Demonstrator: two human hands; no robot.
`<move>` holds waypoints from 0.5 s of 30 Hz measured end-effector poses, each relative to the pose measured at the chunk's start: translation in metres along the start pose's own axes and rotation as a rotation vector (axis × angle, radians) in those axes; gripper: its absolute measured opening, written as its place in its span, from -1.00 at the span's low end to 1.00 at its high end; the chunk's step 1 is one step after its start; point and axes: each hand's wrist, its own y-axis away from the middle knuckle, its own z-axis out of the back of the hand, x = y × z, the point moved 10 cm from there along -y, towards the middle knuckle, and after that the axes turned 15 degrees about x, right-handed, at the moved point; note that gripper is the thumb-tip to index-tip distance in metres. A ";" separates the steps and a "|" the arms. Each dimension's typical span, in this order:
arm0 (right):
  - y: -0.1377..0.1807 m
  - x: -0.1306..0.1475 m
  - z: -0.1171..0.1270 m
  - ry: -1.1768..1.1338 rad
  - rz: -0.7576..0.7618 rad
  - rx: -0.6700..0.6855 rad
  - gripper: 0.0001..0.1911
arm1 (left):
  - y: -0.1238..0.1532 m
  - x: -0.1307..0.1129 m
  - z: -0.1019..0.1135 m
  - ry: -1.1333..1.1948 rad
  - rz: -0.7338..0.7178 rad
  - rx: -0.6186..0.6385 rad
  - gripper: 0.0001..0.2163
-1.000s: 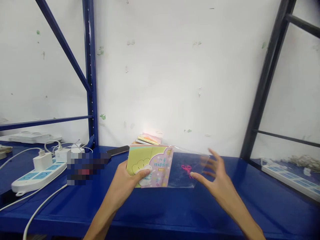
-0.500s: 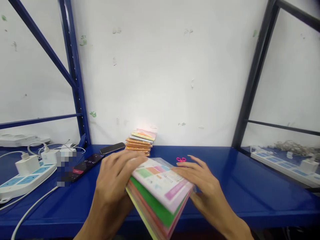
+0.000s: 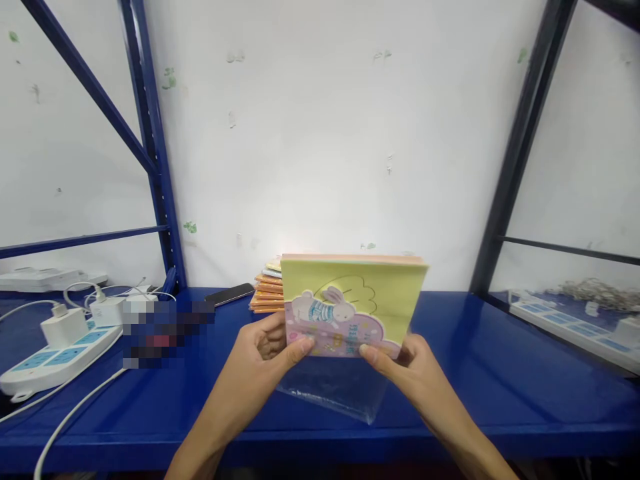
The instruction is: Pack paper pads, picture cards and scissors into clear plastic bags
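Upright between my two hands is a stack of coloured paper (image 3: 385, 287). Its front sheet is yellow-green, with a lilac printed card showing a cartoon rabbit along the bottom. My left hand (image 3: 270, 353) grips the lower left corner, thumb on the front. The lower right corner is held by my right hand (image 3: 400, 363), also thumb in front. The fingers behind the stack are mostly hidden. Just below it a clear plastic sleeve (image 3: 345, 393) shows over the blue table; I cannot tell whether it touches the stack.
Behind the paper, a pile of orange-edged packs (image 3: 267, 293) is partly covered. To the left are a dark phone (image 3: 230, 295), a blurred-out item, and a white power strip (image 3: 65, 357) with chargers and cables. Another power strip (image 3: 575, 333) lies right. Blue posts (image 3: 155, 147) flank the blue table (image 3: 500, 373).
The paper stack has turned from tilted, with fanned corners toward me, to upright with the rabbit card facing me. Both hands now hold its lower corners. The pink scissors are now out of sight.
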 end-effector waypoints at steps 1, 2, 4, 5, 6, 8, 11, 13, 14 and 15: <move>-0.001 0.000 0.000 0.006 0.002 0.003 -0.57 | 0.001 -0.001 0.002 -0.015 -0.013 -0.021 -0.56; -0.001 0.000 0.000 0.010 0.006 0.001 -0.56 | 0.001 -0.002 0.004 -0.028 -0.019 -0.039 -0.56; 0.000 0.002 0.001 0.022 0.012 -0.008 -0.55 | 0.003 -0.003 0.005 -0.048 -0.025 -0.056 -0.56; 0.001 0.003 0.001 0.031 0.011 -0.006 -0.54 | 0.003 -0.003 0.005 -0.053 -0.024 -0.057 -0.55; 0.002 0.004 0.002 0.043 0.007 -0.004 -0.54 | 0.004 -0.003 0.005 -0.056 -0.023 -0.057 -0.55; 0.003 0.004 0.003 0.077 -0.012 0.008 -0.57 | 0.004 -0.002 0.004 -0.050 -0.012 -0.046 -0.55; 0.004 0.001 0.007 0.097 -0.038 0.026 -0.60 | 0.001 0.000 0.000 -0.015 0.000 -0.012 -0.56; 0.004 0.000 0.008 0.082 -0.043 0.033 -0.60 | -0.001 0.002 -0.002 0.011 -0.002 -0.002 -0.57; 0.004 0.000 0.008 0.076 -0.045 0.036 -0.59 | -0.003 0.002 -0.003 0.022 -0.007 -0.003 -0.57; 0.004 0.000 0.008 0.073 -0.051 0.041 -0.58 | -0.003 0.003 -0.003 0.033 -0.010 -0.005 -0.57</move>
